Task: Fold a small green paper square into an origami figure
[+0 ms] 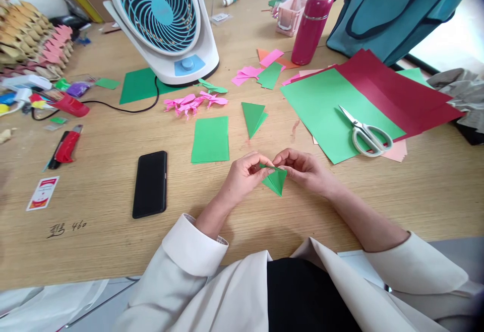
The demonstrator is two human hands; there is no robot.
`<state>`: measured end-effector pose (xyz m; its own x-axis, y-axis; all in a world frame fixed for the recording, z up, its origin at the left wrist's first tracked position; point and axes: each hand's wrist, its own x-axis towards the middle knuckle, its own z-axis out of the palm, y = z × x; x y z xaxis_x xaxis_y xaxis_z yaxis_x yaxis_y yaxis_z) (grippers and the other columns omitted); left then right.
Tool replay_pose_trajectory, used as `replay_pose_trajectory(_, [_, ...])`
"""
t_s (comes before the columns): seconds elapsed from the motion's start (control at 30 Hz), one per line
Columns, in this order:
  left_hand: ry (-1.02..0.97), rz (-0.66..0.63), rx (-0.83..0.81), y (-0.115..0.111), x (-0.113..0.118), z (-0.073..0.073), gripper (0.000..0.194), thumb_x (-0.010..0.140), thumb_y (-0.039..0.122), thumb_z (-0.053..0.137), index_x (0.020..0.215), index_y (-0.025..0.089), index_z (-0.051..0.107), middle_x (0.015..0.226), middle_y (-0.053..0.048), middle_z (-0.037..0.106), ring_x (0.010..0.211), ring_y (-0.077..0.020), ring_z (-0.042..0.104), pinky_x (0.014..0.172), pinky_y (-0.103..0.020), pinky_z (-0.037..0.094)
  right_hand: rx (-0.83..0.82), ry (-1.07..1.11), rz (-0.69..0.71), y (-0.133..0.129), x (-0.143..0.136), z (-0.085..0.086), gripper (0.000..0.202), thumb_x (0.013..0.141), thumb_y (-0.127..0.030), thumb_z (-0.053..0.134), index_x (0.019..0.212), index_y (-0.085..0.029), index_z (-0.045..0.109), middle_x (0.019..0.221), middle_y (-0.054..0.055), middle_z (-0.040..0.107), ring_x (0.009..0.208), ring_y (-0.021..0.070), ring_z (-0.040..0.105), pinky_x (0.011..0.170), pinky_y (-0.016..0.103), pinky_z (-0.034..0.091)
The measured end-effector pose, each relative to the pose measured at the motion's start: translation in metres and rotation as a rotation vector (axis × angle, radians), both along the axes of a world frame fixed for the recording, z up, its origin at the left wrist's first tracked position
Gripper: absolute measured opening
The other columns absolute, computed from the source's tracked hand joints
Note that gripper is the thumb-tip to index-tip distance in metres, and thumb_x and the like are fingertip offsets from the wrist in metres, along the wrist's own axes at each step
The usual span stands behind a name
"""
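Note:
A small folded piece of green paper (278,182) hangs between my two hands, its point turned down toward me. My left hand (247,173) pinches its upper left edge between thumb and fingers. On the other side, my right hand (304,170) grips the upper right corner. Just beyond my hands lies a folded green paper triangle (253,117). To the left of that is a green paper rectangle (210,139), with several pink folded paper figures (194,102) behind it.
White-handled scissors (367,135) rest on a large green sheet (325,100) and red sheets (393,90) at right. A black phone (150,184) lies at left. Behind stand a fan (162,24), a magenta flask (311,28) and a teal bag (393,12). A red cutter (69,145) lies far left.

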<state>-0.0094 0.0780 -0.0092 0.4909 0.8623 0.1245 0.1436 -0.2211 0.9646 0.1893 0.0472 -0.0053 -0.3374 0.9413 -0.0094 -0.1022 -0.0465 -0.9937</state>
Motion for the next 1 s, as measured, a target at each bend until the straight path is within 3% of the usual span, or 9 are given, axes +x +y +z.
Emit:
replay_pose_trajectory(0.2, [-0.025,-0.038,-0.149,0.0007,-0.0007,0.0024,0.030,0.084,0.044,0.070,0.080,0.015,0.066,0.072,0.000,0.058,0.065,-0.0110,0.049,0.062,-0.024,0.037,-0.017,0.057,0.029,0.0003,0.0031,-0.0021,0.026,0.085,-0.043,0.074,0.092,-0.019,0.066,0.080,0.000,0.062,0.073,0.0121,0.057,0.069,0.025,0.047])
replay_pose_trajectory(0.53, [-0.131,-0.088,-0.305,0.0013,-0.0002,0.0047,0.036,0.077,0.048,0.075,0.077,0.015,0.061,0.070,0.002,0.054,0.062,-0.0090,0.045,0.059,-0.021,0.035,-0.063,0.084,0.092,-0.0015,0.0042,-0.0031,0.023,0.085,-0.039,0.075,0.094,-0.020,0.066,0.084,0.001,0.066,0.075,0.0130,0.062,0.071,0.027,0.051])
replay_pose_trajectory(0.6, [-0.131,-0.097,-0.316,0.0015,-0.0009,0.0062,0.035,0.077,0.048,0.074,0.078,0.015,0.062,0.071,0.002,0.055,0.063,-0.0094,0.047,0.059,-0.022,0.036,-0.029,0.095,0.087,-0.0021,0.0029,-0.0027,0.025,0.085,-0.039,0.075,0.097,-0.021,0.064,0.085,0.000,0.064,0.075,0.0131,0.061,0.071,0.027,0.051])
replay_pose_trajectory(0.77, [-0.099,-0.114,-0.320,0.0025,-0.0026,0.0075,0.031,0.080,0.044,0.073,0.082,0.015,0.062,0.073,0.001,0.056,0.066,-0.0109,0.050,0.062,-0.022,0.039,0.135,-0.009,0.079,-0.0054,0.0027,0.0000,0.041,0.093,-0.034,0.066,0.128,-0.028,0.048,0.088,-0.001,0.056,0.076,0.0131,0.057,0.072,0.027,0.050])
replay_pose_trajectory(0.93, [-0.076,-0.123,-0.282,0.0026,-0.0036,0.0061,0.029,0.081,0.041,0.072,0.089,0.016,0.062,0.077,0.002,0.056,0.063,-0.0085,0.045,0.057,-0.021,0.034,0.332,-0.236,0.096,-0.0072,0.0081,0.0026,0.016,0.094,-0.023,0.060,0.109,-0.026,0.055,0.102,0.003,0.055,0.092,0.0161,0.058,0.084,0.031,0.050])
replay_pose_trajectory(1.0, [-0.027,-0.106,-0.249,0.0021,-0.0040,0.0053,0.028,0.083,0.041,0.071,0.089,0.016,0.062,0.073,0.003,0.052,0.057,-0.0070,0.038,0.053,-0.021,0.028,0.395,-0.308,0.130,-0.0066,0.0097,0.0028,0.017,0.093,-0.018,0.058,0.107,-0.025,0.055,0.102,0.003,0.057,0.094,0.0172,0.058,0.086,0.033,0.049])
